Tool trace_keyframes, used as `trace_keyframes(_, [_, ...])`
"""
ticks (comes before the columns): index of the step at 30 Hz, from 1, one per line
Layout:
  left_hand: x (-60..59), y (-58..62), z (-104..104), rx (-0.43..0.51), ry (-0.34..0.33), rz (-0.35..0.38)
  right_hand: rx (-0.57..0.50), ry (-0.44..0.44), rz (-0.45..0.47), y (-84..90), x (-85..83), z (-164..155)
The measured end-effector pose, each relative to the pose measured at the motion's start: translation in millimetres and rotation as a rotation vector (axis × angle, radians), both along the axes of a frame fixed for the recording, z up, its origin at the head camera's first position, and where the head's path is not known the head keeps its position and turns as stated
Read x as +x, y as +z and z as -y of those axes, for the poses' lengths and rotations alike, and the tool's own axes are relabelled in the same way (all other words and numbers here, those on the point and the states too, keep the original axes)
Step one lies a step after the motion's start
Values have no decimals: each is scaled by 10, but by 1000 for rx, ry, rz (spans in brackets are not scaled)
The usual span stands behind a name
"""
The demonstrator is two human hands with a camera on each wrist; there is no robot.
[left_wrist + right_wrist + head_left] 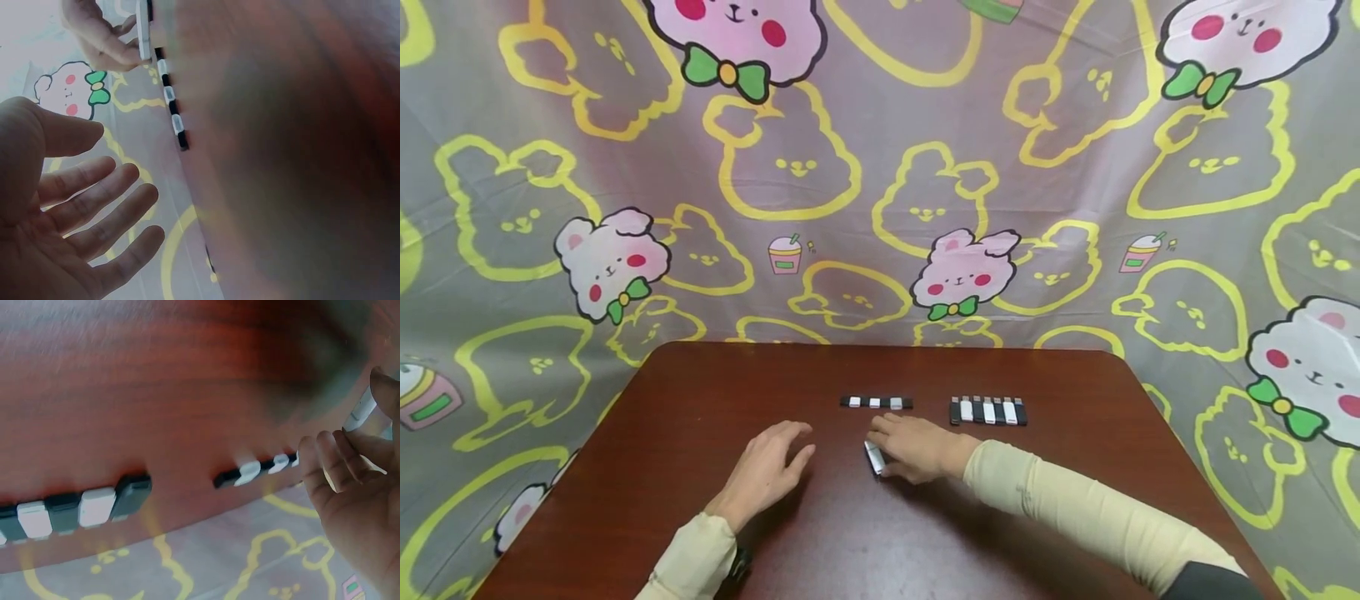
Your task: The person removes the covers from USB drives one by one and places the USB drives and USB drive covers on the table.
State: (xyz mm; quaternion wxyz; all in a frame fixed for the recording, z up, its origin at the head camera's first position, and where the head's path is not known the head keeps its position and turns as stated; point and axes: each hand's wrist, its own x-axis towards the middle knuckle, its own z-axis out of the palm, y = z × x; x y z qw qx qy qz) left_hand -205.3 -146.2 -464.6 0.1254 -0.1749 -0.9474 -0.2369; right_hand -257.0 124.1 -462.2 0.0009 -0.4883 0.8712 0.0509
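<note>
Hands both over the dark reddish-brown wooden table (685, 500), cream sleeves on both arms. Right hand (917, 447) pinches one small white oblong plastic stick (874, 457) between thumb and curled fingers; the stick sits at the hand's 8 o'clock, at or just above the tabletop near table centre. Contact with the wood can't be confirmed. Its long axis runs roughly 11-to-5 in the head view, near end angled toward the person; in the right wrist view the same stick (362, 407) shows beside the thumb. Left hand (765, 473) holds nothing: fingers straight and slightly spread, palm down over the table, at 9 o'clock of the right hand and apart from it; the left wrist view shows the palm (56, 219) open with all fingers extended. At 12 o'clock of the right hand lies a row of alternating black and white sticks laid end to end (876, 402), long axis 9-to-3; I count seven pieces, four black and three white, though it's small and the count is approximate. At 1 o'clock of the right hand, near that row but apart from it, is a second group of black and white sticks set side by side (988, 411), each piece pointing 12-to-6; roughly seven, four black and three white. Backdrop is a grey cloth with yellow bear outlines and pink bears (880, 167).
</note>
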Motion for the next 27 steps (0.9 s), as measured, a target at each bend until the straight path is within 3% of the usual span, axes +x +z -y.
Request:
trace_keyframes(6, [-76,52,-106,8,-43,-35,-105,-45,31,147,-63,-115])
trace_keyframes(18, [-303,256,-486,46,-141,-91,-194,-64,-35,407,-99,-285])
trace_keyframes(27, [-470,411,-803,150,-211,0,-267,-47,-148,605,-52,-403])
